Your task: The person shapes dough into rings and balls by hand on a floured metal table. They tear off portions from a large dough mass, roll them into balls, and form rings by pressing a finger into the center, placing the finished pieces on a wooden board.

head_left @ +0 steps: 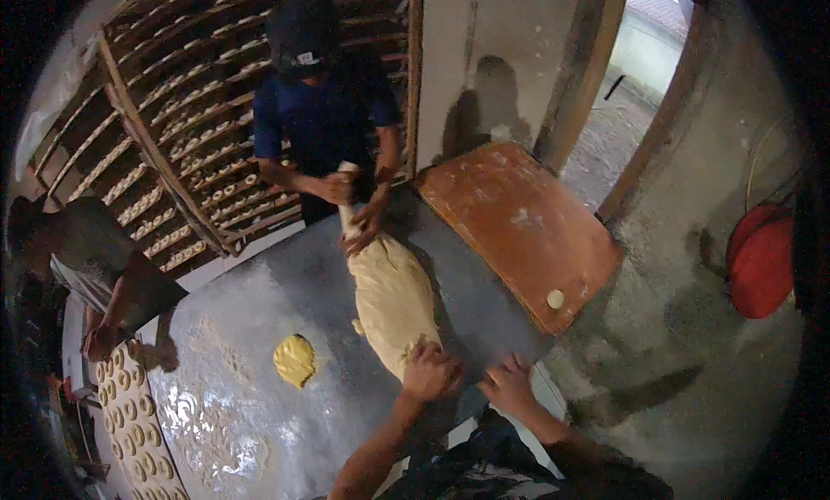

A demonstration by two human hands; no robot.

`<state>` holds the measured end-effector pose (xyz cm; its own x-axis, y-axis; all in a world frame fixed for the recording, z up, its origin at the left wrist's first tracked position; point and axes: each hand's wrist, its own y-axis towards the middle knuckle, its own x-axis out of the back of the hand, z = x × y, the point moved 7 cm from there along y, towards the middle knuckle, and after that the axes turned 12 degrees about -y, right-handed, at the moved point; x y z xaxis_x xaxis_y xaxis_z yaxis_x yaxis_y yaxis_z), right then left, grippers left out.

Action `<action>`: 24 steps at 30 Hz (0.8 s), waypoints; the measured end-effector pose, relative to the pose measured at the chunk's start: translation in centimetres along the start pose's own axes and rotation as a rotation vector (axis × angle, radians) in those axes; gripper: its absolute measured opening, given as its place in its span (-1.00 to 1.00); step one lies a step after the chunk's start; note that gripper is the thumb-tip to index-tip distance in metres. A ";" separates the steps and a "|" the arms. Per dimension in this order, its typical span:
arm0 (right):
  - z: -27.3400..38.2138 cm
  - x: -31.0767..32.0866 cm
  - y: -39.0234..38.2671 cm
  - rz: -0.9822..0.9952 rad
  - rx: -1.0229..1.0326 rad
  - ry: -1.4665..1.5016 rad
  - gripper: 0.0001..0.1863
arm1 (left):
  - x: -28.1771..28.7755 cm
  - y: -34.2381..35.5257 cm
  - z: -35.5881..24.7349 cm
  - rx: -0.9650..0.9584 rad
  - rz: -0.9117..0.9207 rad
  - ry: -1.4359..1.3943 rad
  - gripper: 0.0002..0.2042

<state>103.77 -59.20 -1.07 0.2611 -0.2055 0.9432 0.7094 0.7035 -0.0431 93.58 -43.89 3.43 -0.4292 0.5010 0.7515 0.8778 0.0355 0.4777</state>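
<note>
A large, long mass of pale dough [391,292] lies across the grey table [259,301], running from the far side towards me. My left hand [431,372] is closed on its near end, fingers curled into the dough. To the right, my right hand [512,386] rests at the table's near edge, holding nothing, its fingers a little apart. Across the table, a person in a dark blue shirt [324,124] grips the narrow far end of the dough with both hands. A small yellow lump [295,361] sits on the table left of the dough.
An orange-brown board [523,223] with a small pale disc [555,299] lies at the right. Ring-shaped dough pieces fill a tray [130,413] at the left, where another person [112,275] stands. Racks of rings [199,145] stand behind; a red round object [761,262] hangs right.
</note>
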 end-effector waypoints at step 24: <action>3.9 -3.8 7.2 -0.218 0.302 -0.273 -0.40 | 2.9 -5.2 0.6 0.490 -0.340 -0.415 -0.75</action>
<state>105.33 -50.68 -3.70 -0.0832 -0.2124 0.9736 0.4957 0.8387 0.2253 87.91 -42.14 2.88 -0.6645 0.6770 0.3165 0.7465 0.5820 0.3225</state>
